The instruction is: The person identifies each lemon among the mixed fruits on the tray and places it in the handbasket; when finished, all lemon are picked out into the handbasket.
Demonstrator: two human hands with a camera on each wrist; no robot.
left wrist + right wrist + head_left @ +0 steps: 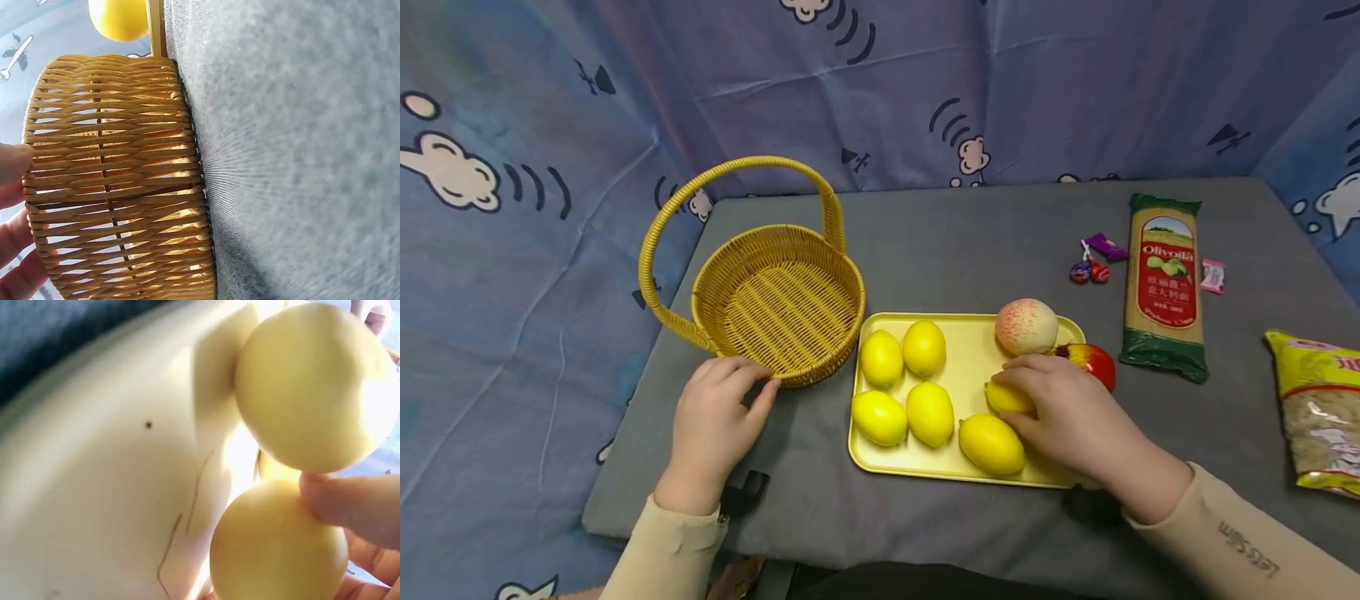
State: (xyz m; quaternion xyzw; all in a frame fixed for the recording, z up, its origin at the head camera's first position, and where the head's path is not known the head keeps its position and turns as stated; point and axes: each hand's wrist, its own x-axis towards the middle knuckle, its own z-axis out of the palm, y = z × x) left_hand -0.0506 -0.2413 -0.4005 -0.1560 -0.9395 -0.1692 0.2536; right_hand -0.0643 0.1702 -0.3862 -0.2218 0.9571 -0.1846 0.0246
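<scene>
My left hand [715,425] pinches the near rim of a round woven basket [852,333], thumb outside and fingers inside. No contents show in the basket, whose tall handle arches up at the left. In the left wrist view the basket's woven side [112,175] fills much of the picture. Over a yellow tray [917,475], my right hand [1067,412] holds a lemon [1006,398] between thumb and fingers. Several more lemons lie on the tray, among them one [991,444] just beside the held one. The right wrist view shows the held lemon [278,550] below another lemon [312,387].
A peach [1027,327] and a red-yellow fruit [1092,365] sit at the tray's right end. Farther right are a spaghetti pack [1167,283], small candies [1090,271], a pink wrapper [1213,276] and a yellow food bag [1322,408]. A patterned cloth [925,100] hangs behind the grey table.
</scene>
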